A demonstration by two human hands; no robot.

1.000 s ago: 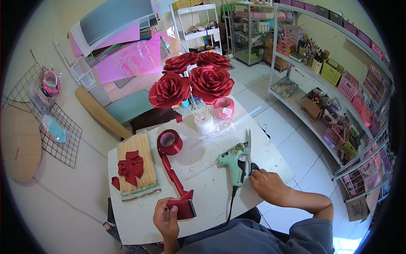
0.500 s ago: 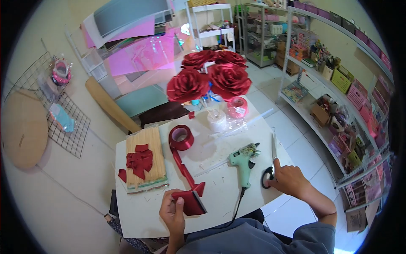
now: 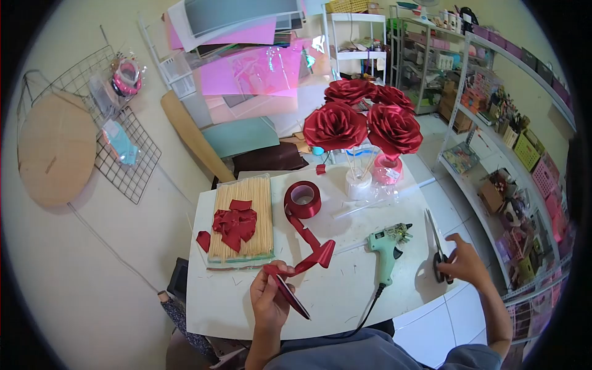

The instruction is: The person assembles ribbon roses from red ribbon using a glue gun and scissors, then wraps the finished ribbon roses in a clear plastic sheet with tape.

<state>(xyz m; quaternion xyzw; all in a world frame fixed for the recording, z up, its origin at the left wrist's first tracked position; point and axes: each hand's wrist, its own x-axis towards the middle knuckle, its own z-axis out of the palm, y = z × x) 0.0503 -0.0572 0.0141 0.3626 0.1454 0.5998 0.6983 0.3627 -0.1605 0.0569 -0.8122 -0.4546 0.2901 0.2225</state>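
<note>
My left hand pinches a flat piece wrapped in red ribbon, seen nearly edge-on. From it the ribbon runs up to the red ribbon roll on the table. At the right edge of the table, my right hand has its thumb and fingers at the black handles of the scissors, whose blades point away from me. A green glue gun lies between the hands. Cut red pieces rest on a bundle of wooden sticks at the left.
Red ribbon roses on sticks stand in a white holder at the back of the white table. Beside it is a pink roll. Metal shelves with craft supplies line the right side; a wire grid leans at the left.
The view has shifted left, so things appear further right. My left hand has turned the wrapped piece edge-on. The fingers of my right hand have moved down around the scissor handles.
</note>
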